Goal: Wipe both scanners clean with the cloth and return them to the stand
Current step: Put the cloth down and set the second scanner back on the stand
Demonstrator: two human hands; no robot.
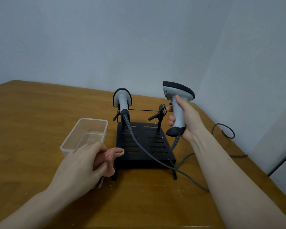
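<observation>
A black slotted stand sits on the wooden table. One grey scanner rests in the stand's left holder, its cable trailing over the base. The right holder is vacant. My right hand grips the handle of the second grey scanner, held upright just right of the stand, above the table. My left hand is closed on a bunched pink cloth at the stand's front left corner.
A clear plastic container stands left of the stand, just beyond my left hand. Grey cables loop over the table to the right. The table edge runs diagonally at right, with a white cabinet beyond it.
</observation>
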